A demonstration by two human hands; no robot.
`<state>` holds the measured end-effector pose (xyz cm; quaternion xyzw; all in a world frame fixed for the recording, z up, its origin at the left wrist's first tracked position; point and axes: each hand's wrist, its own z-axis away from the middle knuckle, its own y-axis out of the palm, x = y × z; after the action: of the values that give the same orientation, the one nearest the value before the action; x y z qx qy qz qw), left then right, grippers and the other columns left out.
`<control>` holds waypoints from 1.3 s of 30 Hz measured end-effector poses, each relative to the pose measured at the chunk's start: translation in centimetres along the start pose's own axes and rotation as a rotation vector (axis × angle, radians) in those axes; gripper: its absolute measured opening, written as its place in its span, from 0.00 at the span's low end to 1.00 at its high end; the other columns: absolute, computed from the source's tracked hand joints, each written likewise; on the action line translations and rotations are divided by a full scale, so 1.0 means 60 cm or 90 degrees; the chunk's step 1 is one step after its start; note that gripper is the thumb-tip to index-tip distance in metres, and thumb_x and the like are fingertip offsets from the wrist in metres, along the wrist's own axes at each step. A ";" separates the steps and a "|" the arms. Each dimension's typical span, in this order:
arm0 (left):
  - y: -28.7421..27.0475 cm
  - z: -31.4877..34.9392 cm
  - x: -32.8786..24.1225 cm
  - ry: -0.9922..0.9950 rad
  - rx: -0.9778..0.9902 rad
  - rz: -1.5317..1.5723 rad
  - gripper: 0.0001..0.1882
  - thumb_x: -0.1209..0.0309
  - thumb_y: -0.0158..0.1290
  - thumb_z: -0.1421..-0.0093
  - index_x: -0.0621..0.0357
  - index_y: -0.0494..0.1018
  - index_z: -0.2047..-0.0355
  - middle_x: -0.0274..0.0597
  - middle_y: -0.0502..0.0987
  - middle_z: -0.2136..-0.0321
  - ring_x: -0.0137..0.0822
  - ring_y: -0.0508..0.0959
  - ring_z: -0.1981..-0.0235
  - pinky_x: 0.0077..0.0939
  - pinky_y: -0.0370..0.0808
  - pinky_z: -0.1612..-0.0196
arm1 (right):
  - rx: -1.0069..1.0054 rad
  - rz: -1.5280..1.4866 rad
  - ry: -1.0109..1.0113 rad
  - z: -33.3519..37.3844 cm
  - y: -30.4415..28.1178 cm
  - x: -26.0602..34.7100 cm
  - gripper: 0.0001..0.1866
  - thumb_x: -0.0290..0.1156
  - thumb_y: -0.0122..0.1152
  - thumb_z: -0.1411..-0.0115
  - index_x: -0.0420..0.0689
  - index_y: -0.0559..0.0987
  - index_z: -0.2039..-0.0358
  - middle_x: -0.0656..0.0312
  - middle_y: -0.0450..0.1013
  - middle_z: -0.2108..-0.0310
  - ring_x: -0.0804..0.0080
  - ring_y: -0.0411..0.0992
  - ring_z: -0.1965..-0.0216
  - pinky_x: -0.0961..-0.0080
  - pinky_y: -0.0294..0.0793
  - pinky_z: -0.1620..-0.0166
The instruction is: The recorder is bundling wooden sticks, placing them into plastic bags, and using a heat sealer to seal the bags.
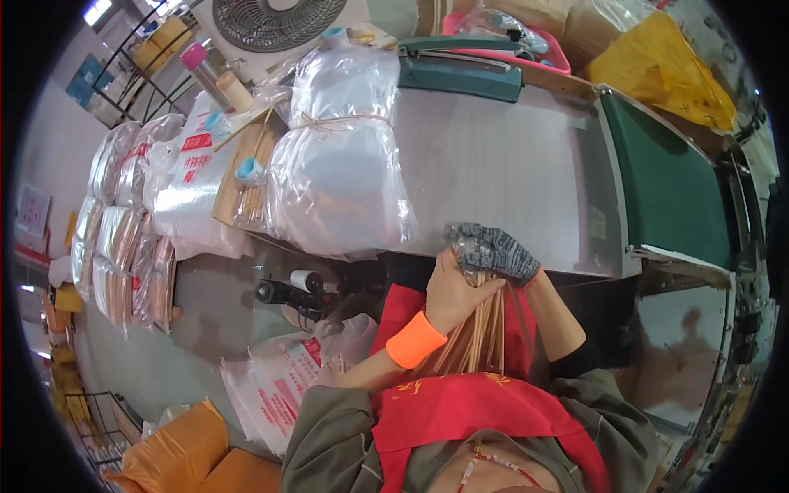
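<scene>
- A packing workshop, by its look.
- Worktop [509, 164]: tied clear bags [341, 168] toward its left end, a green sealer [460, 78] along its far edge, a green belt-like surface [666, 181] at its right edge.
- Wrapped bundles [123, 234] piled past its left edge.
- Wooden sticks [491, 324] before its near edge.

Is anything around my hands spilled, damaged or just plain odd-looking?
I see no clear spill or damage. One mild oddity: your right hand wears a grey knitted glove, while your left hand, with a bright orange fabric wristband, is ungloved, though both grip the same bundle of thin tan sticks.
</scene>
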<state>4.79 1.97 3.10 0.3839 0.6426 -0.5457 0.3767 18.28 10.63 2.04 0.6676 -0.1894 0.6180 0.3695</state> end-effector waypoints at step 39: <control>-0.065 0.068 0.036 0.411 0.011 -0.214 0.04 0.77 0.52 0.57 0.52 0.70 0.80 0.37 0.69 0.85 0.39 0.71 0.83 0.31 0.68 0.79 | -0.353 0.493 -0.045 0.100 0.107 -0.036 0.43 0.34 0.67 0.52 0.39 0.55 0.40 0.52 0.64 0.46 0.67 0.65 0.47 0.74 0.64 0.45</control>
<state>0.61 -2.34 2.27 0.4284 0.7780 -0.4561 0.0561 17.49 1.63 1.83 0.4448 -0.5944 0.6133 0.2697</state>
